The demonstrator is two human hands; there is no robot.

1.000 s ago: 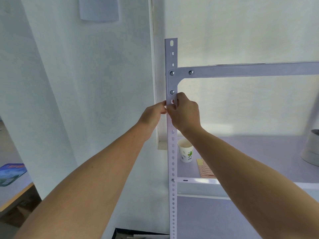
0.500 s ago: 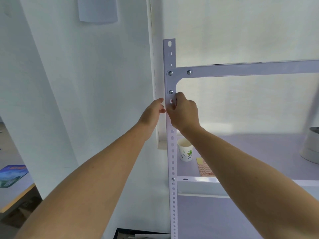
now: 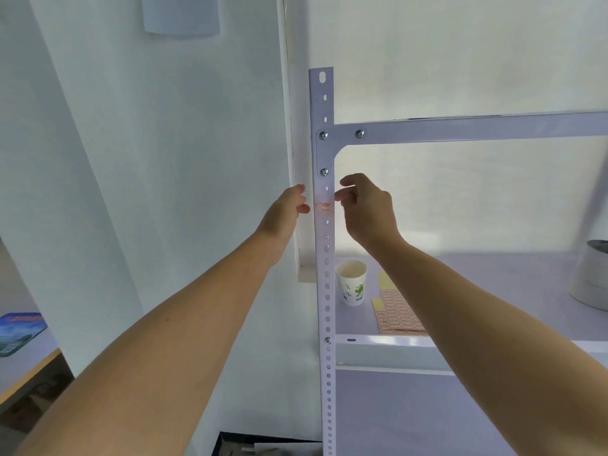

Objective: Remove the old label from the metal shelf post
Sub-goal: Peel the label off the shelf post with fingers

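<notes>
The white perforated metal shelf post [image 3: 325, 291] stands upright in the middle of the view. A small pale label with red print [image 3: 324, 207] is stuck on its front, a little below the corner bracket. My left hand [image 3: 285, 210] hovers at the post's left edge level with the label, fingers loosely curled and holding nothing. My right hand [image 3: 367, 207] is just to the right of the post. Its thumb and forefinger tips sit at the label's right edge. Whether they pinch that edge is not clear.
On the shelf board [image 3: 477, 274] behind the post stand a paper cup [image 3: 352, 283], a sheet of orange stickers [image 3: 399, 312] and a grey roll [image 3: 592, 274] at the far right. A white wall is on the left, and a desk corner [image 3: 23, 350] at lower left.
Both hands were pressed together over the post's front, covering the label. They have parted to either side, and the red-printed label now shows between them.
</notes>
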